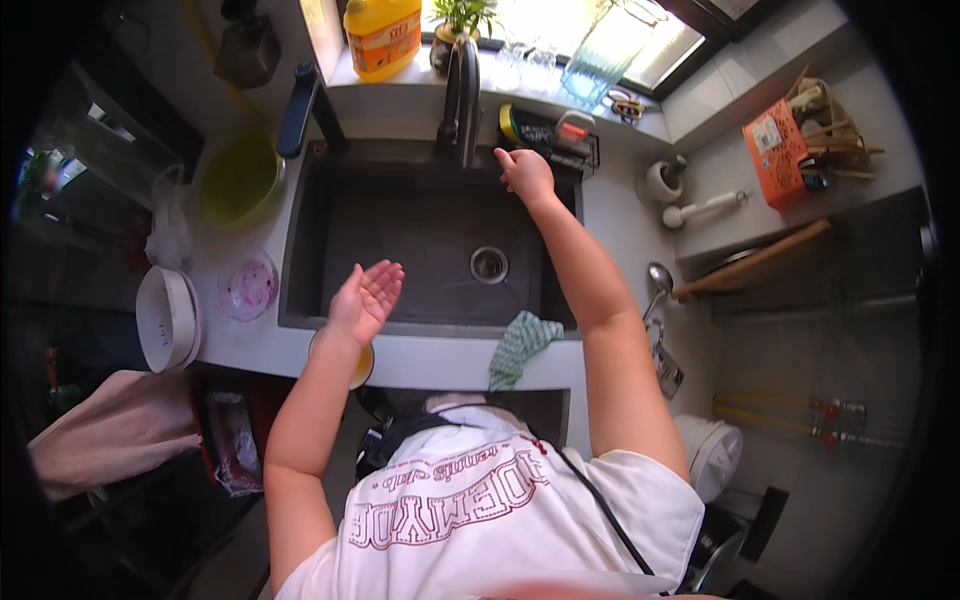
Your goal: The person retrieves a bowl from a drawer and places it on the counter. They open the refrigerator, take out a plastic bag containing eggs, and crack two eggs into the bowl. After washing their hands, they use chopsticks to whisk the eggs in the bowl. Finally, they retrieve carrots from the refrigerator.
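My left hand (366, 300) is held palm up over the near left edge of a dark kitchen sink (390, 225), fingers apart and nothing in it. Partly hidden beneath its wrist, a bowl with something yellow (364, 366) stands on the counter's front edge. Stretched out to the sink's far right side, my right hand (526, 174) is beside the black faucet (466, 105) and near a wire caddy (589, 154) with sponges; its fingers are partly curled and I cannot tell whether they hold anything. A green patterned cloth (523, 346) lies over the sink's front rim.
Left of the sink are a green basin (241, 184), a pink-stained clear bowl (249, 286) and white bowls (163, 319). The windowsill holds a yellow jug (382, 37), a potted plant (452, 34) and glassware. To the right are a mortar (664, 182), a ladle (659, 277) and a wooden board (757, 259).
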### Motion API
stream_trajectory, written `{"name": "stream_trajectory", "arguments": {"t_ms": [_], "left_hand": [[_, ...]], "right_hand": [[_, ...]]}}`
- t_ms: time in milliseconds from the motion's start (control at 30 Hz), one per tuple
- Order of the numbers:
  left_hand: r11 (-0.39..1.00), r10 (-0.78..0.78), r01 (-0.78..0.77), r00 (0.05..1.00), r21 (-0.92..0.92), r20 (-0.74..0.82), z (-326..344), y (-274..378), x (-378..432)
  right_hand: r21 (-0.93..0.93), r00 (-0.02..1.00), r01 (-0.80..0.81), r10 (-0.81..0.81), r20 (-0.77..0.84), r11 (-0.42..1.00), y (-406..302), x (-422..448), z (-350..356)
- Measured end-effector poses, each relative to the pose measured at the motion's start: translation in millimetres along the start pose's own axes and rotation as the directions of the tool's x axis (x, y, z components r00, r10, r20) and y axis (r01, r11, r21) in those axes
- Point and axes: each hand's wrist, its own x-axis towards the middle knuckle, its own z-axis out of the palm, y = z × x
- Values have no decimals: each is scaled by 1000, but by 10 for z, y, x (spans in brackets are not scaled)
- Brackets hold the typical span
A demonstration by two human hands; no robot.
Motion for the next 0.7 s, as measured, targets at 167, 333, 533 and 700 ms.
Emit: {"name": "stream_trajectory", "arguments": {"t_ms": [167,333,533,700], "left_hand": [[995,-54,55,998,-85,21,187,-233,404],[987,-98,98,995,-128,9,246,-345,597],[985,-90,99,994,-138,68,458,-396,926],[981,-81,96,992,-167,94,679,-427,1232]], "right_hand": [[-298,980,40,-96,-175,954,139,956,314],[-445,977,-8,-88,-194,895,-117,1383,394],[-560,990,136,-126,56,818,-140,1564,381],[-547,996,87,-79,37,833,-59,1509,411]]}}
